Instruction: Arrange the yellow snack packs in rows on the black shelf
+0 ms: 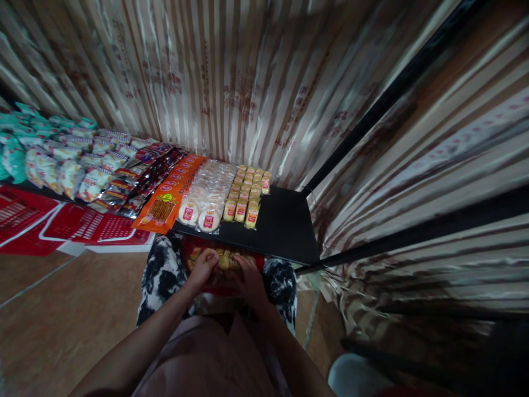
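Between my knees sits a red basket [223, 289] with small yellow-wrapped snack packets [225, 259] in it. My left hand [203, 266] is over the basket's left part, its fingers curled together; whatever they hold is too small and dark to make out. On the right side, my right hand [250, 275] reaches in with fingers stretched out, touching the packets. Directly beyond the basket, a black shelf [285, 223] carries rows of yellow-wrapped cakes [247, 193] and, left of them, round white packaged crackers [209, 219].
Farther left on the shelf lie an orange snack bag [163, 207], dark packets [134, 176], white bags [70, 171] and green bags [14, 157]. Red baskets [99, 223] stand below. Black posts [355, 124] and a striped curtain [231, 71] bound the back and right. A white round object [355, 375] is low right.
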The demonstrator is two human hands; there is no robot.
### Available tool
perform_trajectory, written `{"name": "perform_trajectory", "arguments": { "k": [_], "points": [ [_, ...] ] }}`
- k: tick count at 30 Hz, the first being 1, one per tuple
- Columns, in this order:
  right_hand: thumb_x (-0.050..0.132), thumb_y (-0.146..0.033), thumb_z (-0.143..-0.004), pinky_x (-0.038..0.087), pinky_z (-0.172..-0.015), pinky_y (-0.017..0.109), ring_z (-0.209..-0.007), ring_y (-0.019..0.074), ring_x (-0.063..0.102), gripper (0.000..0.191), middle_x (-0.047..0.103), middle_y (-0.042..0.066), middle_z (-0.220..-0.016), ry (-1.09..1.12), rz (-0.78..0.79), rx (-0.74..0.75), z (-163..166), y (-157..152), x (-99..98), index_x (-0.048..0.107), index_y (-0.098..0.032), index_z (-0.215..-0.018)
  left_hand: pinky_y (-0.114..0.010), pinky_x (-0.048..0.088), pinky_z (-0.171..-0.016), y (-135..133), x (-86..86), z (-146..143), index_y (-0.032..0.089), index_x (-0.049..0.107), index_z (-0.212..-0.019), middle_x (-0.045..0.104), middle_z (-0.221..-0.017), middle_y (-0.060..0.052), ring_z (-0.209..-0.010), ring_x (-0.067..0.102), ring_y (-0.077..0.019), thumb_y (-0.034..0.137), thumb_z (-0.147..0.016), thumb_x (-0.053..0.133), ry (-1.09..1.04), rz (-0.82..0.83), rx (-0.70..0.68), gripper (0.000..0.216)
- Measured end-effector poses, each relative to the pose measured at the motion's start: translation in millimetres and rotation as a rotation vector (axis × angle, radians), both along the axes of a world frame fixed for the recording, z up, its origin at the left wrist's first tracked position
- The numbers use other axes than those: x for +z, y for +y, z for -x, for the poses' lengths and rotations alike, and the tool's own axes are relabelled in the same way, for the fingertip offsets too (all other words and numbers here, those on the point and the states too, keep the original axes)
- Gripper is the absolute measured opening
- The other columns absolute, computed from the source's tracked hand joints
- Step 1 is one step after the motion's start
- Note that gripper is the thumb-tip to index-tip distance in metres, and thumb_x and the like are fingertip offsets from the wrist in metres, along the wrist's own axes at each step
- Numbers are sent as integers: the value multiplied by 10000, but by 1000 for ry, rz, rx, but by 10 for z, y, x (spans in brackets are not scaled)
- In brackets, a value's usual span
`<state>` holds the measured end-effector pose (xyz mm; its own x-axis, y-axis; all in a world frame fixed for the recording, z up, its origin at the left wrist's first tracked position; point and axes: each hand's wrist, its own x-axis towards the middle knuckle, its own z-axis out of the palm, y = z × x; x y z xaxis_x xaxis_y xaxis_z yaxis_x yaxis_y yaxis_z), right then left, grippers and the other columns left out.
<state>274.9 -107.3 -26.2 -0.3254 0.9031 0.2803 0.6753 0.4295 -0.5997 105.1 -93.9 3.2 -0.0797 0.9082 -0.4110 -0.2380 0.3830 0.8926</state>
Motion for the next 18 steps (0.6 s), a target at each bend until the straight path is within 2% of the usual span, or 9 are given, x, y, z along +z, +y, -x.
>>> {"name": "perform_trajectory", "arguments": {
  "k": [3,7,13,18],
  "points": [
    [481,-295,-865,429,-947,391,-1074,214,539,308,608,89,-1148,37,13,-33,-21,-12,64,533,-188,-1150,-193,395,-487,17,80,-48,185,494,-700,533,-572,52,-523,518,-98,337,-615,581,15,-4,-21,194],
    [463,-294,-859,464,-896,369,-1005,213,587,287,641,98,-1071,111,22,-93,-57,-32,132,553,-185,-1109,-184,342,-466,72,185,-109,181,512,-705,558,-559,46,-468,462,-80,310,-647,547,137,-43,-66,146],
    [381,-337,-890,511,-741,265,-854,168,647,317,675,59,-1020,374,273,-160,-85,-8,272,553,-203,-1120,-179,307,-463,174,342,-245,178,522,-701,544,-505,48,-463,457,-83,327,-672,541,158,-66,-106,153],
    [397,-385,-879,503,-745,245,-871,164,639,351,674,49,-1011,430,387,-148,-140,17,369,561,-201,-1128,-174,295,-446,230,350,-372,183,495,-708,522,-458,55,-432,430,-78,346,-699,533,165,-89,-84,167]
  ]
}}
